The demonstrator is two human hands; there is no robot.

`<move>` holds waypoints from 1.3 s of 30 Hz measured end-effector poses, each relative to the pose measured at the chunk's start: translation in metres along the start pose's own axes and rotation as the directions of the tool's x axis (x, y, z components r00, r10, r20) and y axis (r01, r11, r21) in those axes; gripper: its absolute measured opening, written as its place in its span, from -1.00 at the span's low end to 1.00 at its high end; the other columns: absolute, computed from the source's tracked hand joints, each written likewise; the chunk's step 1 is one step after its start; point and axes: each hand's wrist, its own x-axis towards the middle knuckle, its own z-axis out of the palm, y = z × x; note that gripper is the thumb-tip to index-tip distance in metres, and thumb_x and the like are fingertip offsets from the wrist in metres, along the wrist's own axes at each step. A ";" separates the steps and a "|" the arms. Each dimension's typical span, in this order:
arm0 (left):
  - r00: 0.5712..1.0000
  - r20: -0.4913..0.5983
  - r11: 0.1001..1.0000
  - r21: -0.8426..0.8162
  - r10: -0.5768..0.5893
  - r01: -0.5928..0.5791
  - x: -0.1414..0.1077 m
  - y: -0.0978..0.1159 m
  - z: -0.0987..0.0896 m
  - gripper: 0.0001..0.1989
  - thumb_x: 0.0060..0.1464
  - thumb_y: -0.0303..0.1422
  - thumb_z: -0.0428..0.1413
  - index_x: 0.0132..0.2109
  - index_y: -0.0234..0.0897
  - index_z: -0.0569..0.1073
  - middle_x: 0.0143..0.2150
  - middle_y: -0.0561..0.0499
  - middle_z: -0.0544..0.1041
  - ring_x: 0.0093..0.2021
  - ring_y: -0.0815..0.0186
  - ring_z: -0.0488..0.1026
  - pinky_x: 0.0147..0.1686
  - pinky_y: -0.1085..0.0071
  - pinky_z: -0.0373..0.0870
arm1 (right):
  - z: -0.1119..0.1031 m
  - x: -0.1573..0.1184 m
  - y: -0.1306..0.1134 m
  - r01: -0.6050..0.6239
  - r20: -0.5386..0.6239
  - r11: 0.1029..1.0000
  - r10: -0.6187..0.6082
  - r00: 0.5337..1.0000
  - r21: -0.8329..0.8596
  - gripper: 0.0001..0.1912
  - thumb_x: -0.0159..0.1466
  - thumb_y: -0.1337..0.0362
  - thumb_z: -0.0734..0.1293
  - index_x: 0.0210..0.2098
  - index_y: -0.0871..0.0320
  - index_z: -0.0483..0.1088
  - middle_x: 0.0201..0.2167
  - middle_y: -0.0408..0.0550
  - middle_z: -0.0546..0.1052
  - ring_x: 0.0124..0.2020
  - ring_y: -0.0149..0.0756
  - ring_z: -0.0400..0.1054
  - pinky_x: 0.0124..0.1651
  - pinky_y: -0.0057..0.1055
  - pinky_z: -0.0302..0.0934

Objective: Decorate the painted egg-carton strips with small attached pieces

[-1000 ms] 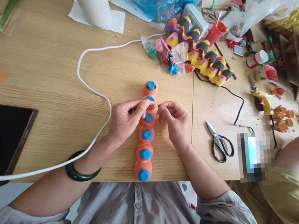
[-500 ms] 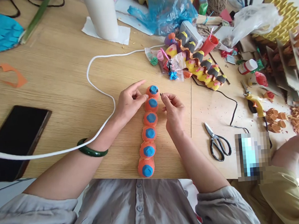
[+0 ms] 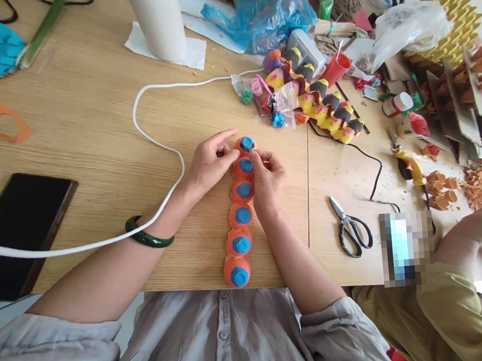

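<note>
An orange-painted egg-carton strip (image 3: 242,215) lies lengthwise in front of me, with a blue patch on each of its several bumps. Small dark marks show around the blue patch of the far bump (image 3: 246,143). My left hand (image 3: 211,159) rests against its left side, thumb tip touching the strip, index finger stretched out past it and other fingers loosely curled. From the right, my right hand (image 3: 269,175) reaches over the strip's edge. Its thumb and index finger are pinched together by the far bump; the tiny black piece between them is mostly hidden.
Black-handled scissors (image 3: 351,227) lie to the right. A white cable (image 3: 135,108) loops across the table and over my left forearm. A phone (image 3: 21,228) is at left. Painted egg cartons (image 3: 322,99) and bags crowd the back right. Another person's hand (image 3: 474,231) is at far right.
My right hand has moved left, from beside the strip onto its far end, bringing the small black piece along. My left hand has stayed nearly in place.
</note>
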 end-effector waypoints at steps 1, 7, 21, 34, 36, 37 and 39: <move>1.000 0.019 1.000 0.005 0.002 -0.003 0.000 0.001 0.000 -0.40 0.02 -0.41 0.18 0.26 -0.38 0.56 -0.54 0.19 0.28 -0.48 0.37 0.19 -0.33 0.38 0.25 | 0.000 0.000 0.000 0.005 -0.005 1.000 -0.005 1.000 0.000 -0.75 0.19 0.06 0.48 -0.32 0.12 0.54 -0.37 -0.17 0.50 -0.38 -0.39 0.27 -0.26 -0.39 0.20; 0.997 0.078 0.999 0.037 0.005 -0.008 0.004 -0.003 0.000 -0.37 0.02 -0.44 0.20 0.28 -0.31 0.55 -0.56 0.18 0.28 -0.49 0.36 0.23 -0.37 0.39 0.28 | 0.003 0.000 0.002 0.024 -0.026 0.999 -0.025 0.999 -0.023 -0.77 0.21 0.08 0.47 -0.33 0.13 0.53 -0.39 -0.17 0.50 -0.39 -0.40 0.25 -0.26 -0.39 0.19; 0.999 0.041 0.987 0.158 0.030 -0.037 0.006 -0.007 0.002 -0.55 0.10 -0.41 0.21 0.16 -0.30 0.65 -0.54 0.14 0.36 -0.50 0.36 0.27 -0.41 0.40 0.24 | 0.003 -0.001 0.003 0.024 -0.017 0.999 -0.024 1.000 -0.032 -0.78 0.25 0.08 0.46 -0.33 0.10 0.51 -0.42 -0.20 0.50 -0.37 -0.39 0.30 -0.21 -0.37 0.26; 0.998 0.048 0.987 0.154 0.049 -0.055 0.005 -0.010 0.001 -0.53 0.13 -0.44 0.21 0.20 -0.33 0.62 -0.50 0.11 0.42 -0.47 0.34 0.31 -0.38 0.40 0.28 | 0.003 0.000 0.002 0.031 -0.010 0.999 -0.031 0.999 -0.031 -0.80 0.25 0.11 0.46 -0.35 0.11 0.50 -0.44 -0.22 0.47 -0.40 -0.41 0.29 -0.21 -0.37 0.24; 0.997 0.053 0.986 0.152 0.059 -0.066 0.005 -0.011 0.001 -0.53 0.13 -0.43 0.21 0.19 -0.30 0.63 -0.48 0.11 0.45 -0.45 0.33 0.33 -0.36 0.41 0.31 | 0.004 0.000 0.002 0.033 -0.008 0.999 -0.033 0.999 -0.024 -0.80 0.24 0.12 0.46 -0.35 0.12 0.50 -0.45 -0.22 0.47 -0.40 -0.41 0.28 -0.21 -0.36 0.24; 0.997 0.051 0.986 0.152 0.061 -0.069 0.005 -0.011 0.000 -0.54 0.12 -0.43 0.21 0.18 -0.28 0.63 -0.48 0.10 0.46 -0.45 0.33 0.34 -0.35 0.41 0.32 | 0.004 0.001 0.002 0.033 -0.008 0.999 -0.033 0.999 -0.021 -0.80 0.24 0.12 0.46 -0.35 0.12 0.50 -0.44 -0.22 0.47 -0.40 -0.41 0.29 -0.21 -0.36 0.25; 0.997 0.053 0.986 0.151 0.062 -0.070 0.005 -0.012 0.000 -0.55 0.12 -0.43 0.21 0.17 -0.27 0.64 -0.47 0.10 0.48 -0.43 0.33 0.36 -0.33 0.41 0.34 | 0.004 0.001 0.003 0.031 -0.006 0.999 -0.031 0.999 -0.020 -0.80 0.24 0.12 0.47 -0.34 0.12 0.51 -0.44 -0.21 0.48 -0.39 -0.40 0.30 -0.20 -0.35 0.25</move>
